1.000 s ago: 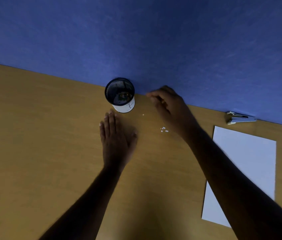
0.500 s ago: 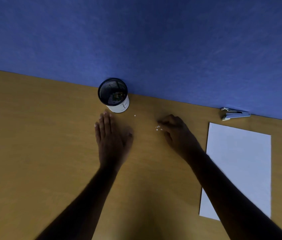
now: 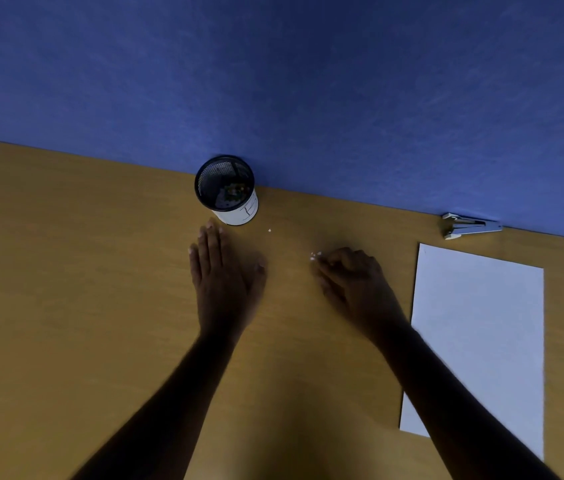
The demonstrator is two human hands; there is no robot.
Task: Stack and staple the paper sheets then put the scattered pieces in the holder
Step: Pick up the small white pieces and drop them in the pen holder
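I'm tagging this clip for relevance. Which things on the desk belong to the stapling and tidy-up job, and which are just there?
Belong to the job:
paper sheets
stapler
mesh holder
small white pieces, at the right hand fingers
lone white piece

Just there:
desk
blue wall

A: How does the left hand lie?
B: Flat, palm down on the table, fingers straight and together, thumb spread, pointing toward the far edge.
A: And the right hand?
B: Knuckles up, fingers curled, tips at the tabletop (any pinch cannot be made out). Both forearms enter from the near edge.
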